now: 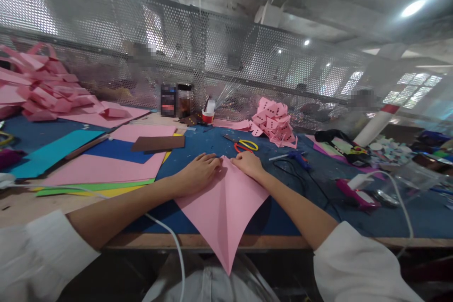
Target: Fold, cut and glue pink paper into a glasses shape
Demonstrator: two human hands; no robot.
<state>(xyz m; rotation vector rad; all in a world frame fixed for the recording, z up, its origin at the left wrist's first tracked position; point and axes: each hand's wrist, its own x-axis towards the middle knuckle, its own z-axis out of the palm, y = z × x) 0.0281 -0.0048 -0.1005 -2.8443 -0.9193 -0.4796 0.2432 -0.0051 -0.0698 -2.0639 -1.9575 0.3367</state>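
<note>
A pink paper sheet [224, 207] with a crease down its middle lies under both hands, its near corner hanging past the table's front edge. My left hand [200, 174] grips its far left edge, fingers bent and close together near the top corner. Across from it, my right hand [249, 165] pinches the far right edge close to that same corner. Just beyond my right hand lie scissors [244, 145] with red and yellow handles. The fingertips of both hands are partly hidden against the paper.
Coloured sheets [127, 170] and a brown strip [159, 143] lie to the left. Pink folded pieces are heaped at far left [46, 85] and back [274, 120]. A blue glue gun [299, 158] with a cord lies right. A white cable [173, 236] crosses the front edge.
</note>
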